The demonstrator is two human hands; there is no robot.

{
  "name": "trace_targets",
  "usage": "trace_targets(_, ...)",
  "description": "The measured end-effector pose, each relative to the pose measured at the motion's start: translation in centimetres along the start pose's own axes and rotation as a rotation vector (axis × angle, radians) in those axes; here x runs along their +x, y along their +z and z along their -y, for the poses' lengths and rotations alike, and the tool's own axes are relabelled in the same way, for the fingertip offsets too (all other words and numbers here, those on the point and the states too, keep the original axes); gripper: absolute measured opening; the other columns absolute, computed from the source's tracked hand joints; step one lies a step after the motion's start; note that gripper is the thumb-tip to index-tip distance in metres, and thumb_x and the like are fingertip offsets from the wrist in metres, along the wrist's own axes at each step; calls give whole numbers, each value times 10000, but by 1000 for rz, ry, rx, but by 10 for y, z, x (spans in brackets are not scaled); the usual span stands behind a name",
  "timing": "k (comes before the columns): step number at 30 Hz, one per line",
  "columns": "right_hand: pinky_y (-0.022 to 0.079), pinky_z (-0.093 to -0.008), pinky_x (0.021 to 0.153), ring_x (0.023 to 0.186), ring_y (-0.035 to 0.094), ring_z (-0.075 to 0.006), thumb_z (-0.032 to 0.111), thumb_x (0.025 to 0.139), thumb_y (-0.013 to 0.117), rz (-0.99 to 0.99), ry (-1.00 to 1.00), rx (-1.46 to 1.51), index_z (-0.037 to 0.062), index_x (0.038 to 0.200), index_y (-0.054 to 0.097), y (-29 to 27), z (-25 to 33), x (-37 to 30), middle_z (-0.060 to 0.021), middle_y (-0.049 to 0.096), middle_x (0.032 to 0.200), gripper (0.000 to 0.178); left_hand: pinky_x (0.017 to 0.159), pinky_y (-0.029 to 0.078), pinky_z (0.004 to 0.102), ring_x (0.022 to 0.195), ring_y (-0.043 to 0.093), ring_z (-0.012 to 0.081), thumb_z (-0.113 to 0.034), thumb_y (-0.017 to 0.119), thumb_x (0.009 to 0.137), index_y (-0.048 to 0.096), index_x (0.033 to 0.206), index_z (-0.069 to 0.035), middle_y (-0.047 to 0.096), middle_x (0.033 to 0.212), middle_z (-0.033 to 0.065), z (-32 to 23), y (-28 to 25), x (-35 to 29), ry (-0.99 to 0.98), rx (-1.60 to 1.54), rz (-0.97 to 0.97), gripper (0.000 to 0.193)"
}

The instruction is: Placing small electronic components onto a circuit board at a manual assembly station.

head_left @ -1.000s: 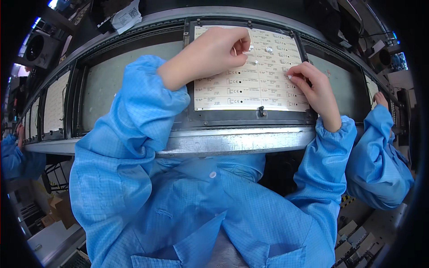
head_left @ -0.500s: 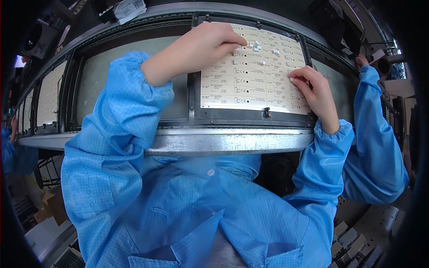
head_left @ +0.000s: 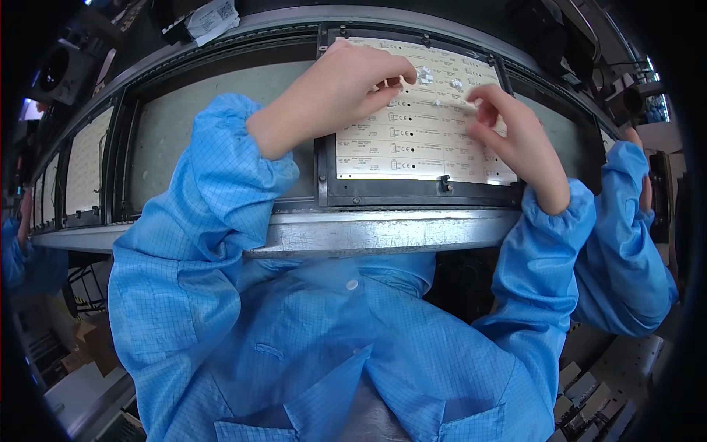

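A pale panel of printed circuit boards (head_left: pixel 375 163) lies in a black frame (head_left: pixel 412 197). My left hand (head_left: pixel 353 85) hovers over its upper left part, thumb and forefinger bent toward each other; whatever is between the tips is hidden. Just right of those fingertips sits a small heap of white block-like parts (head_left: pixel 425 76). A smaller cluster of the same parts (head_left: pixel 456 84) and a single loose one (head_left: pixel 438 102) are nearby. Over the panel's right side is my right hand (head_left: pixel 508 129), slightly blurred, thumb and forefinger apart, with no part visible between them.
A metal rail (head_left: pixel 383 234) runs along the near edge of the line. More framed panels (head_left: pixel 87 158) stand at the left. Another person's blue sleeve (head_left: pixel 626 243) is at the right. A white packet (head_left: pixel 212 22) lies beyond the line, at the far left.
My right hand has lifted away from the panel's right side and its fingers have parted; the white part between them no longer shows. My left hand has shifted slightly right.
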State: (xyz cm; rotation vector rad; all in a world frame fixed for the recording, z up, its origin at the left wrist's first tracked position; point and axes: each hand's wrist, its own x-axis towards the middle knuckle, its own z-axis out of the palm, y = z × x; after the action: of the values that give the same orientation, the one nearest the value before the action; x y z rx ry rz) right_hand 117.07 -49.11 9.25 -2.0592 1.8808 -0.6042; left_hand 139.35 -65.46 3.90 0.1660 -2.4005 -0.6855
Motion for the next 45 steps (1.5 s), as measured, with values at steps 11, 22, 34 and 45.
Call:
trace_targets(11,478,-307,684,776,594,-186,60,914,644,-106,-218,-22,20,1035,630,31,-24,29,-84,623,879,129,842,440,383,925,616,239,-139,702,836,678,912,-99,667,883,34,-18,-4,-14,-10,177,123,89)
trace_targets(22,443,-270,619,695,554,-156,83,937,636,-132,-190,57,18,994,624,22,-23,26,-54,626,819,87,789,395,333,888,611,190,-126,735,826,707,882,-127,679,859,-15,-15,6,-15,20,176,77,63)
trace_targets(34,463,-266,625,711,572,-152,101,935,646,-171,-218,18,26,1001,640,11,-22,22,-56,629,830,100,843,346,375,877,589,193,-108,691,802,697,851,-140,668,758,-39,-33,4,-15,-134,256,100,58)
trace_targets(45,472,-260,638,723,581,-143,102,941,642,-213,-238,10,24,994,639,13,-23,22,-55,631,841,94,849,357,374,902,571,196,-111,698,795,720,840,-149,686,799,-41,-34,10,-15,-88,337,36,63)
